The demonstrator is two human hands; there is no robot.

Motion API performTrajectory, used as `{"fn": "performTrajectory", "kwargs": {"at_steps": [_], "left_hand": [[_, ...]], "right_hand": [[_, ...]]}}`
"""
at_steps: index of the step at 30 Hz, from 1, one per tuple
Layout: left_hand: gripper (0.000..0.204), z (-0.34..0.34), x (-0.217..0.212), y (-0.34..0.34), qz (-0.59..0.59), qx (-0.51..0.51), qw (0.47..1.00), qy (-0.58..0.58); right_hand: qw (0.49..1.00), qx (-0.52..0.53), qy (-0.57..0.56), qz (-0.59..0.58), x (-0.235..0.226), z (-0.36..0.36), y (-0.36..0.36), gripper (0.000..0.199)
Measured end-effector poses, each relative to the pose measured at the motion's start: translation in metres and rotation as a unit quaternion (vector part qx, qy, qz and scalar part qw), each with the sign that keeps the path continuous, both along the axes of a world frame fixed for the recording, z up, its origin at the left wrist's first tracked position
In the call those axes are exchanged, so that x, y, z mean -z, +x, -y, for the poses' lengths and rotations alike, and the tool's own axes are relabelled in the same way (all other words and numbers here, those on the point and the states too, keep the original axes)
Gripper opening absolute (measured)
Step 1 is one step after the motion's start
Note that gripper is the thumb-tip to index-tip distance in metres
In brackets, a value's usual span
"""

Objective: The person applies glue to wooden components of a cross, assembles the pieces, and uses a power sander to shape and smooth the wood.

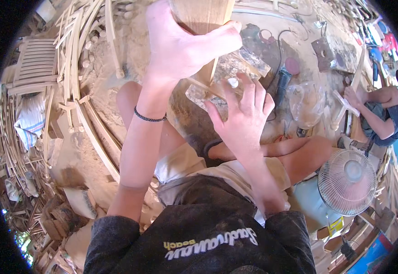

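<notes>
My left hand (174, 45) wraps round a flat, pale brown wooden board (201, 16) at the top of the view. The board stands raised, and its upper end runs out of the picture. Lower and to the right, my right hand (247, 112) has its fingers spread and slightly curled. A small white round piece (232, 82) shows by its fingertips; I cannot tell whether they touch it. Beneath the hands lies a worn, dusty block (196, 97) between my bent legs, with a thin wooden strip across it.
A power tool (282, 82) with a pinkish disc and a clear plastic bag (306, 105) lie to the right. Nearby stands a fan (347, 182). Another person (383, 109) sits at far right, holding wood. Long curved wooden strips (94, 132) and a slatted panel (37, 61) fill the left.
</notes>
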State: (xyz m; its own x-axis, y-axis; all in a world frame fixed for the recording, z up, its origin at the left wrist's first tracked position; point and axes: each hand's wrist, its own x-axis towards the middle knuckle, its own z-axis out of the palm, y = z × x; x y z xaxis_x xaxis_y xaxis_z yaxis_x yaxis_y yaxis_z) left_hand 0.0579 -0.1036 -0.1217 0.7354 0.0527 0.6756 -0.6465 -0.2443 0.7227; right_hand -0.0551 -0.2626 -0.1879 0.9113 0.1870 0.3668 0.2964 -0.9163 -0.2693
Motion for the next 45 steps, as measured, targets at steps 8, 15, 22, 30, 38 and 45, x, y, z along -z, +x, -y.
{"fn": "performTrajectory", "kwargs": {"at_steps": [8, 15, 22, 30, 38, 45], "left_hand": [[0.027, 0.018, -0.020, 0.002, -0.067, 0.068, 0.994, -0.056], [0.025, 0.029, -0.025, 0.006, -0.005, 0.000, 1.000, -0.015], [0.055, 0.000, 0.016, 0.015, 0.041, 0.001, 0.999, -0.012], [0.074, -0.005, 0.012, -0.001, -0.105, 0.117, 0.983, -0.091], [0.044, -0.010, -0.009, 0.009, -0.107, 0.222, 0.964, -0.095], [0.048, -0.003, -0.005, 0.012, -0.060, 0.204, 0.974, -0.071]], "right_hand": [[0.999, 0.000, 0.016, 0.031, -0.011, 0.004, 0.002, 0.052], [0.984, -0.122, 0.115, -0.065, -0.006, -0.007, -0.031, 0.013], [0.894, 0.209, 0.379, -0.115, 0.123, 0.079, 0.035, 0.023], [0.931, 0.060, 0.321, -0.162, 0.214, 0.072, 0.058, 0.044], [0.948, -0.137, 0.271, -0.096, 0.049, 0.075, 0.020, 0.032], [0.976, -0.203, 0.073, -0.019, 0.017, 0.077, 0.030, 0.039]]}}
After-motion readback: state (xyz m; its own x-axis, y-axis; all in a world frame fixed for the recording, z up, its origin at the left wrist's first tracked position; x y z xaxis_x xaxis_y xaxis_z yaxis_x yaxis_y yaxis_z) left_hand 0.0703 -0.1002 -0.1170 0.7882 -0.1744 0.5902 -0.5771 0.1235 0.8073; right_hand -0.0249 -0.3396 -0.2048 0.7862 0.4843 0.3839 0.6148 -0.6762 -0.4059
